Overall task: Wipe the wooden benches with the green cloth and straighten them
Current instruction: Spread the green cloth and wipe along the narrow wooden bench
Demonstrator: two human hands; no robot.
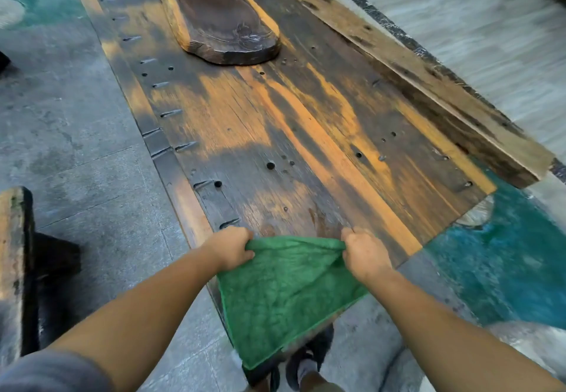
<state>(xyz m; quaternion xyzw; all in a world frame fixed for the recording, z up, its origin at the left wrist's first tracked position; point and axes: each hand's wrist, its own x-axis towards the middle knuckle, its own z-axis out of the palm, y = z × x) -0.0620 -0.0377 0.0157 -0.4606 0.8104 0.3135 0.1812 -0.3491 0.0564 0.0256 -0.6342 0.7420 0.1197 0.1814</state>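
A green cloth [284, 293] hangs spread out between both my hands at the near end of a long weathered wooden surface [275, 134]. My left hand [229, 247] pinches the cloth's upper left corner. My right hand [364, 252] pinches its upper right corner. The cloth's top edge lies over the near end of the wood and the rest drapes down toward my feet. A narrower wooden bench [407, 63] runs along the right side of the wide surface. Another bench end [15, 256] shows at the left edge.
A dark carved wooden slab [220, 14] lies on the far part of the wide surface. Grey stone paving [76, 134] lies to the left. A teal pool-like patch [505, 263] sits at the right. My shoes [309, 358] show below the cloth.
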